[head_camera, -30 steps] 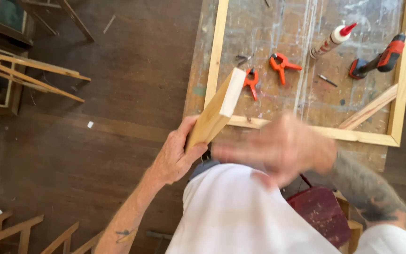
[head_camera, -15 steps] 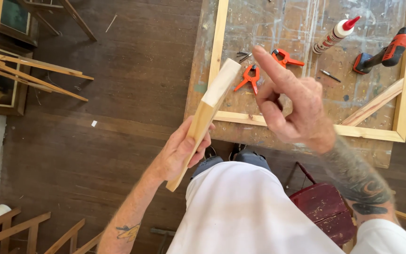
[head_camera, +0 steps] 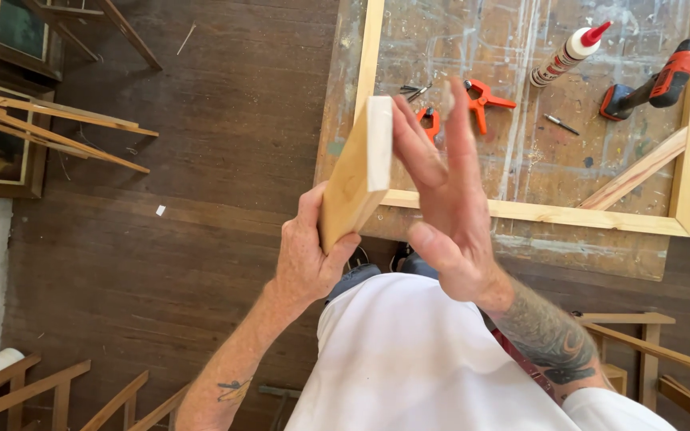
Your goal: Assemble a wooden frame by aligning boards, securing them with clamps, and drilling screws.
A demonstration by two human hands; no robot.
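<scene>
Board (head_camera: 354,179) — pale wood, short and thick, held up in the air in front of the person, above the dark plank floor (head_camera: 161,263) and just short of the bench (head_camera: 521,160). Its white end face points away from the body, toward the bench.

Left hand (head_camera: 307,255) grasps the board at its near end: thumb on the near face, fingers wrapped round the underside, clenched on the wood.

Right hand (head_camera: 445,207) is just right of the board, flat and spread, fingers straight and pointing away from the body. Fingertips (head_camera: 401,112) sit at the board's white end; cannot tell whether they touch it. This hand grips nothing.

Beyond the board, a light wooden frame (head_camera: 537,214) lies flat on the paint-spattered bench, with a diagonal brace (head_camera: 636,172) in its near right corner. Inside the frame, past the board's far end: two orange clamps (head_camera: 482,100), one partly hidden by the right hand's fingers. Farther right of the board lie a glue bottle (head_camera: 566,56) with red cap, a loose bit or screw (head_camera: 559,124), and a red and black drill (head_camera: 656,84).

Left of the board, well apart, wooden strips (head_camera: 73,132) lean by a framed picture. Near the body, more wooden rails (head_camera: 49,391) stand on the floor.
</scene>
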